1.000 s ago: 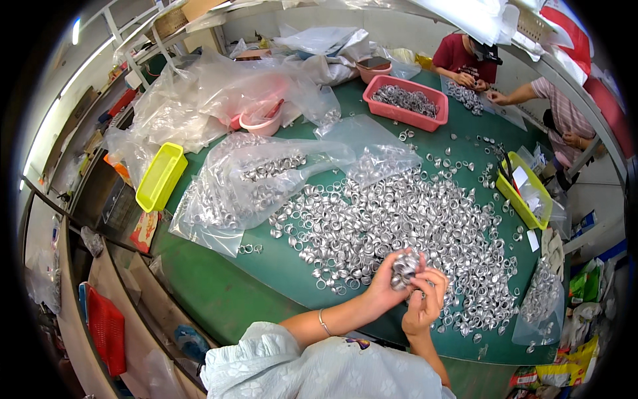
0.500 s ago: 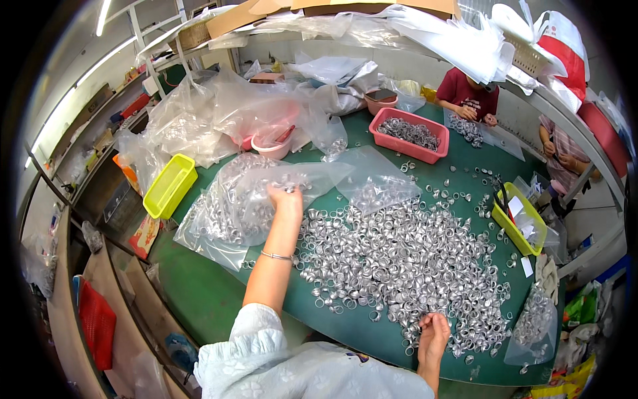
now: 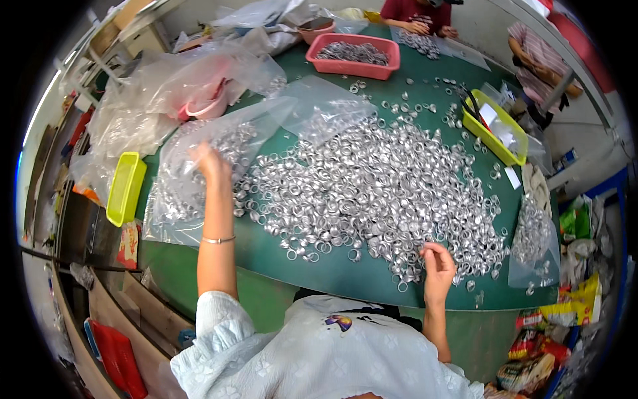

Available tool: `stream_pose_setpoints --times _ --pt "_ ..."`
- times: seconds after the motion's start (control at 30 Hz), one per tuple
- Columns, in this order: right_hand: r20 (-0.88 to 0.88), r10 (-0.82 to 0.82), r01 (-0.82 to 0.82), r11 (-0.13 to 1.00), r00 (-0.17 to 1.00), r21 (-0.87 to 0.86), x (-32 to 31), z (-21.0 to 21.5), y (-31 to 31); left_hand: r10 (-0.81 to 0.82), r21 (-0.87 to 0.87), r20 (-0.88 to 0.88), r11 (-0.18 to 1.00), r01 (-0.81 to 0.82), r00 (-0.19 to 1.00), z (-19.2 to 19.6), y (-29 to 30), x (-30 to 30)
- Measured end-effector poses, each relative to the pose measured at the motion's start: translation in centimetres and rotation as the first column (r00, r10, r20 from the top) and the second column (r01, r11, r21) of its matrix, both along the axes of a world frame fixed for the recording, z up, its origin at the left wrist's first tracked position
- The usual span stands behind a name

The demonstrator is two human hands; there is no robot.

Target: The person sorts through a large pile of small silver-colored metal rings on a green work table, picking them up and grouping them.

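A wide pile of small silvery metal rings [image 3: 359, 186] is spread over the green table. To its left lies a clear plastic bag [image 3: 259, 126] with many similar rings in and under it. My left hand [image 3: 210, 161] reaches to this bag, its fingertips blurred behind the plastic, so its grip does not show. At the near edge of the pile is my right hand [image 3: 438, 266], fingers curled in and thumb against them. Whatever the right fingertips pinch is too small to make out. Another clear bag [image 3: 322, 110] lies flat behind the pile with rings about it.
A pink tray [image 3: 352, 66] of rings stands at the back, a yellow-green basket [image 3: 495, 136] at the right, another yellow-green basket [image 3: 126, 188] at the left. A bag of rings [image 3: 531, 233] lies at the right edge. Two people [image 3: 425, 16] sit or stand beyond the table.
The head view has tilted downward and shifted, so the table appears higher and more to the left. My left hand stays at the bag and my right at the pile's near edge.
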State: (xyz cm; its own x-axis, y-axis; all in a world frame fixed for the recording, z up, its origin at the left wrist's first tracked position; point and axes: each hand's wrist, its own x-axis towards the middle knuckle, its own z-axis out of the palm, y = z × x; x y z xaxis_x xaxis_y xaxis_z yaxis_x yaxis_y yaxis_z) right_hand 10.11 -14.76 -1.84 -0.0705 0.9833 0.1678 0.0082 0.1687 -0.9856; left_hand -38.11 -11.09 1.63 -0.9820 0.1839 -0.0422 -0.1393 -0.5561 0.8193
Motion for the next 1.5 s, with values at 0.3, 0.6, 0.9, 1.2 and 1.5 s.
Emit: stream_pose_setpoints --times 0.3,0.6,0.9,1.2,1.5 --pt "0.467 -0.052 -0.119 0.936 0.883 0.331 -0.8 0.0 -0.5 -0.616 -0.723 -0.618 0.202 -0.661 0.488 -1.6 -7.3 2.3" --pt "0.864 0.092 -0.643 0.707 0.495 0.293 -4.5 0.9 -1.3 -0.795 -0.872 -0.426 0.233 -0.429 0.432 0.0 -5.9 9.0" --pt "0.941 -0.113 -0.679 0.666 0.319 0.31 -2.2 -0.9 1.2 -0.78 -0.777 -0.613 0.624 -0.081 -0.128 -4.0 -2.2 22.0" --pt "0.941 -0.172 -0.626 0.71 0.29 0.323 0.0 -0.3 4.7 -0.795 -0.796 -0.584 0.6 -0.076 -0.162 -4.8 -1.9 22.8" --pt "0.925 -0.092 -0.569 0.764 0.37 0.304 1.2 0.2 6.7 -0.82 -0.819 -0.554 0.568 -0.083 -0.144 -3.3 -6.3 22.4"
